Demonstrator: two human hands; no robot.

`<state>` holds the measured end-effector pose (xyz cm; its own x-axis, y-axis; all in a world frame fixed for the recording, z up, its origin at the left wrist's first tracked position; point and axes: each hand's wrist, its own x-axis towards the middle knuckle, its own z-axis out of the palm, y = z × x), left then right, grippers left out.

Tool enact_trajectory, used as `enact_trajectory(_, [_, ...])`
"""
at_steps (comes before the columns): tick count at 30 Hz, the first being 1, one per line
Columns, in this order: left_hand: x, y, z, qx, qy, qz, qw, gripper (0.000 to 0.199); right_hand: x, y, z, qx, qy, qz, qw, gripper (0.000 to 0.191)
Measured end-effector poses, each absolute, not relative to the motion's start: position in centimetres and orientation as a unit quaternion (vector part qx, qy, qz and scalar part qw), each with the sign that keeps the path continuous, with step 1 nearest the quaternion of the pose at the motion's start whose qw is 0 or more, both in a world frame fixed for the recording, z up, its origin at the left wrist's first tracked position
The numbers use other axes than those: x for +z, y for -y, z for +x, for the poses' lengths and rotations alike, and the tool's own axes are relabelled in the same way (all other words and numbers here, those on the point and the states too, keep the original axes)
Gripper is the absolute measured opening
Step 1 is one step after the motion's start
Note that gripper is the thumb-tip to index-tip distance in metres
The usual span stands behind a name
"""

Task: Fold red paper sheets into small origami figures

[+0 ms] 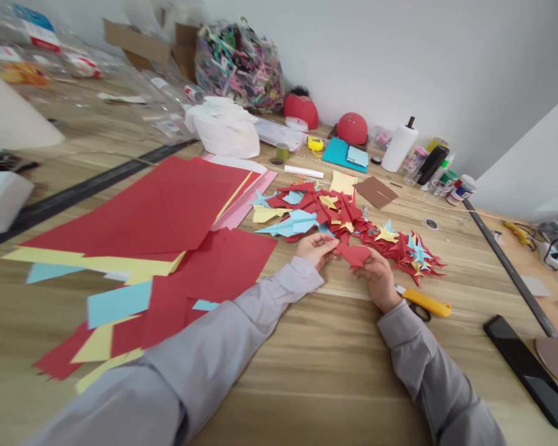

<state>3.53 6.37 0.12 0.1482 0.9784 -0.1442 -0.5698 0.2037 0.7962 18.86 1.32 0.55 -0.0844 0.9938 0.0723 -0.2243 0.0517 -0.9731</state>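
Note:
Between my two hands is a small folded piece of red paper [354, 254], held just above the wooden table. My left hand [317, 250] pinches its left end with thumb and forefinger. At its right end, my right hand [377, 276] is closed on it, some fingers hidden behind. Right beyond my hands lies a heap of folded paper pieces [328, 210], mostly red with some blue and yellow. A spikier pile of folded paper [416, 254] spreads to the right. Beside my right wrist rest a yellow utility knife [425, 301] and black-handled scissors [420, 313].
Large red paper sheets [144, 204] and cut paper strips [119, 303] cover the left side. Behind stand a bag of colourful scraps [239, 65], red domes [352, 128], a white roll [399, 147] and several small bottles. A black phone [525, 368] lies at right.

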Motion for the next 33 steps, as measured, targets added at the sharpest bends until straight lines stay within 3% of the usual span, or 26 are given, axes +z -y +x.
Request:
enact_trajectory(4, [0.19, -6.35, 3.63, 0.557, -0.351, 0.297, 0.692, 0.039, 0.81, -1.07, 18.39, 0.524, 0.494, -0.426, 0.548, 0.059])
enact_trajectory(7, [0.20, -6.23, 3.71, 0.546, -0.352, 0.327, 0.686, 0.038, 0.92, -0.99, 18.03, 0.485, 0.510, -0.448, 0.551, 0.062])
enact_trajectory(9, [0.16, -6.14, 3.75, 0.537, -0.349, 0.350, 0.684, 0.037, 0.84, -1.03, 17.95, 0.462, 0.523, -0.457, 0.552, 0.058])
enact_trajectory(13, [-0.06, -5.94, 3.78, 0.511, -0.347, 0.404, 0.674, 0.036, 0.38, -1.12, 17.97, 0.434, 0.544, -0.476, 0.538, 0.024])
enact_trajectory(15, [-0.14, -5.83, 3.76, 0.495, -0.349, 0.439, 0.664, 0.036, 0.22, -1.08, 17.96, 0.431, 0.551, -0.477, 0.532, 0.017])
enact_trajectory(33, [-0.10, -5.73, 3.46, 0.458, -0.347, 0.461, 0.676, 0.040, 0.59, -0.79, 18.03, 0.469, 0.525, -0.458, 0.543, 0.019])
